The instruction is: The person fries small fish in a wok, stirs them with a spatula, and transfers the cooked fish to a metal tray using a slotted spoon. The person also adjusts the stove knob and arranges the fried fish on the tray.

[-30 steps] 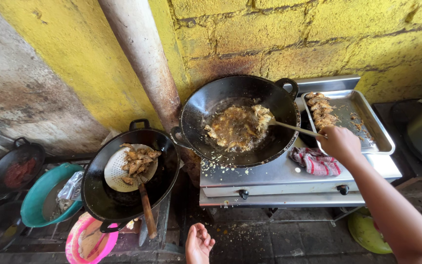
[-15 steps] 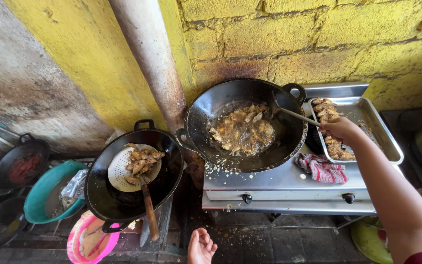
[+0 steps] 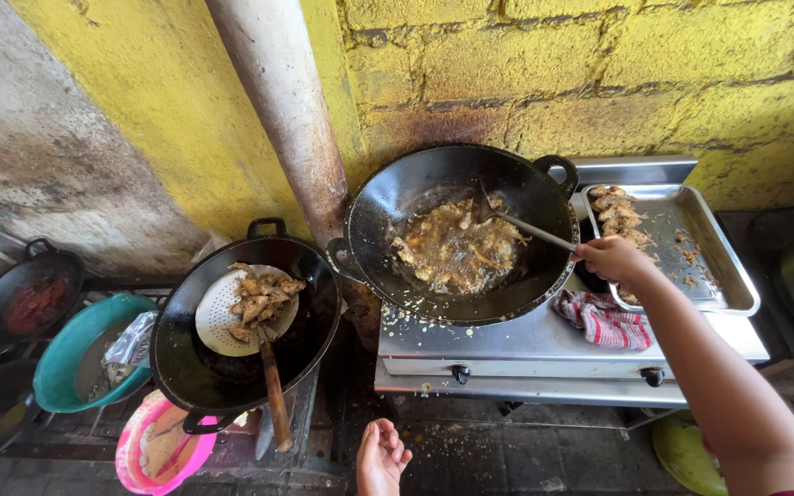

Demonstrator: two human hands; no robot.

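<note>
Black iron woks: two big ones. First wok on steel gas stove, holding frying food in bubbling oil. Second wok lower left, off the stove, with one round perforated skimmer carrying fried pieces, wooden handle pointing toward viewer. Right hand closed around the end of one metal spatula, fingers wrapped tight; blade down in the frying food. Left hand at bottom edge, palm up, fingers loosely curled, holding nothing, well apart from both woks. One steel tray right of first wok, row of fried pieces along its left side, rest bare with crumbs. One red-striped cloth on stove top just under right wrist. Two stove knobs on front panel. Far left: one small black pan with red paste, one teal basin, one pink bowl, partly hidden under second wok. Dark vessel at lower left corner cut off, contents unclear. Grey round object at right edge cut off, kind unclear; green thing under right forearm mostly hidden. Rusty pipe running up yellow block wall between the woks. Open floor between stove front and left hand; narrow gap between the two woks.
</note>
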